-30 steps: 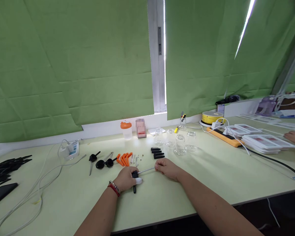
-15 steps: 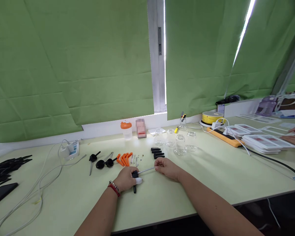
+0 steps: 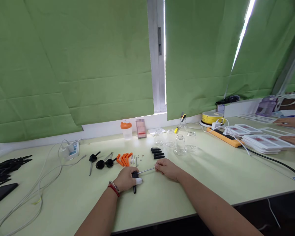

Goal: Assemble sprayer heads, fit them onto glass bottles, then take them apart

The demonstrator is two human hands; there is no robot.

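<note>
Low over the table, my left hand (image 3: 126, 179) is closed around a black plastic piece with a thin metal rod (image 3: 147, 170). A black stem of that piece points down below the fingers. My right hand (image 3: 167, 167) pinches the rod's far end; its tip is hidden by the fingers. Beyond my hands lie orange angled pieces (image 3: 125, 159), a few small metal pins (image 3: 134, 159) and black ridged pieces (image 3: 157, 153). Left of these are black round caps with metal rods (image 3: 100, 164), resembling the piece I hold.
Several clear glass jars (image 3: 180, 146) stand behind my right hand. An orange-lidded cup (image 3: 127, 131) is near the wall. Cables (image 3: 40, 178) and black parts (image 3: 8, 168) lie left. At right are an orange power strip (image 3: 223, 137), stacked cards (image 3: 260, 143) and another person's hands (image 3: 293, 141).
My hands and the rod are almost still. At the right, the other person's hands have moved apart, one now farther back over the cards.
</note>
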